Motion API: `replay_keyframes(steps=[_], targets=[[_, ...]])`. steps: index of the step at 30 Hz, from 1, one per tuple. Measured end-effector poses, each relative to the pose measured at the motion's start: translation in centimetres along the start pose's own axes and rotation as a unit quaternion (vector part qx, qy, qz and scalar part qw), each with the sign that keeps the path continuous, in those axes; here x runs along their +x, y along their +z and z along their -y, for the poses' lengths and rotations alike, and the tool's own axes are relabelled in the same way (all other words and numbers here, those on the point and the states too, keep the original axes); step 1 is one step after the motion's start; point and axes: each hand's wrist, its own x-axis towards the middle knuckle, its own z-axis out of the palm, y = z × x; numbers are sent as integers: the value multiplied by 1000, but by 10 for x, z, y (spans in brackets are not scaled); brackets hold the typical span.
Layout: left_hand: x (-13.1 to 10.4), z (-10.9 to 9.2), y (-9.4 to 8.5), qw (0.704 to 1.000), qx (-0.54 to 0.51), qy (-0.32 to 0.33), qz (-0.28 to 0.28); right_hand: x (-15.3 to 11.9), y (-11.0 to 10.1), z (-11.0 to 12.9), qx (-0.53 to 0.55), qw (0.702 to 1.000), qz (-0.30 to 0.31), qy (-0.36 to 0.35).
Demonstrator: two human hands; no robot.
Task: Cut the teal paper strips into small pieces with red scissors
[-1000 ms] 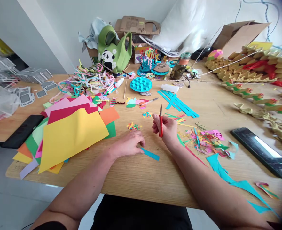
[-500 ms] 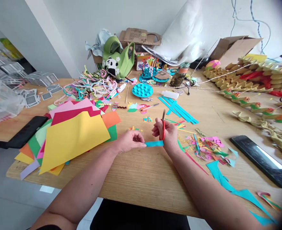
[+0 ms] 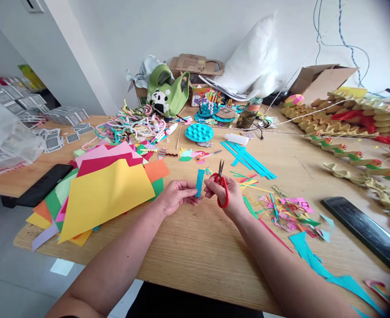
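Between thumb and fingers, my left hand [image 3: 181, 193] pinches a short blue paper strip [image 3: 200, 183], which stands nearly upright. Close by on its right, my right hand [image 3: 226, 192] is closed around red-handled scissors [image 3: 222, 179]. Their blades point away from me and look slightly parted, apart from the strip. Tiny paper bits lie just beyond the strip. Farther off are several longer blue paper strips [image 3: 248, 159] and a round blue piece with raised points [image 3: 199, 132].
Coloured paper sheets [image 3: 108, 196] are stacked at the left. Paper scraps [image 3: 288, 212] and a phone [image 3: 364, 232] lie at the right. Behind are a green panda bag [image 3: 170, 92], a tangle of pipe cleaners [image 3: 128, 126], a white bottle [image 3: 236, 139] and yellow egg-carton pieces [image 3: 350, 117].
The blue strip has turned from lying sideways to nearly upright in my left hand. The scissors have moved slightly down and tilted left. The head view has shifted slightly.
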Motion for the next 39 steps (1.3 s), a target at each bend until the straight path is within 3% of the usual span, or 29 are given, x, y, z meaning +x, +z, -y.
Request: replay_keyframes(steps=[11,33,39], targets=[[3,2,-1,996,-19,30,-81,0,3,-2,-58,995,73,34],[2,2,4,994,51,71,-67,2,2,-6,-72,996,44,9],[7,3,-2,985,1,126,-122,-2,-1,-4,-92,995,12,26]])
